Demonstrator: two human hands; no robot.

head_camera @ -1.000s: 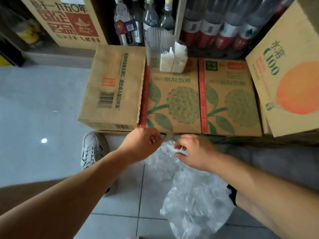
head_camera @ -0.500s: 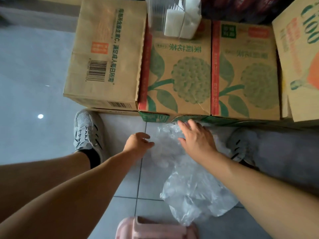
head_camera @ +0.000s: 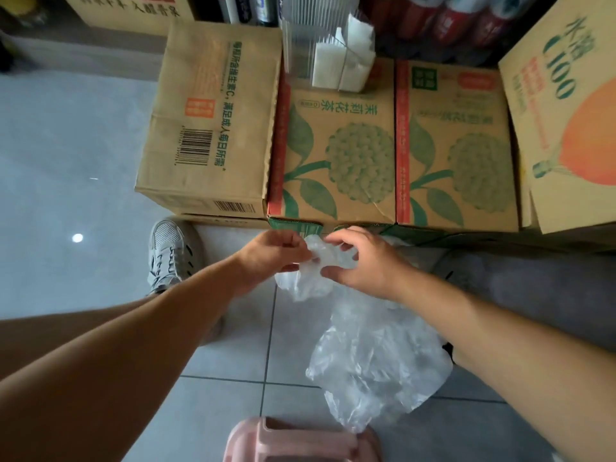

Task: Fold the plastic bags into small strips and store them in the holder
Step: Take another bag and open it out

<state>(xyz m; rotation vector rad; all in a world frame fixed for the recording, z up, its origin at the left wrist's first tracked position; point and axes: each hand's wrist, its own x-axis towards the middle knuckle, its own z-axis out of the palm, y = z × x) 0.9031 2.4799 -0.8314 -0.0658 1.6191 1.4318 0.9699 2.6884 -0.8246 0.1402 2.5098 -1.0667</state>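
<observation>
Left hand (head_camera: 271,253) and right hand (head_camera: 365,261) pinch the bag (head_camera: 376,358) by its top edge at centre frame, fingers clamped on it, just under the near edge of the boxes (head_camera: 336,151). Open floor (head_camera: 66,151) lies at left. The holder (head_camera: 310,38) stands upper centre.

Your left hand (head_camera: 273,253) and right hand (head_camera: 363,261) both pinch the crumpled clear plastic bag (head_camera: 376,355) above the grey tiled floor (head_camera: 213,388), near the brown cardboard boxes (head_camera: 336,151).
</observation>
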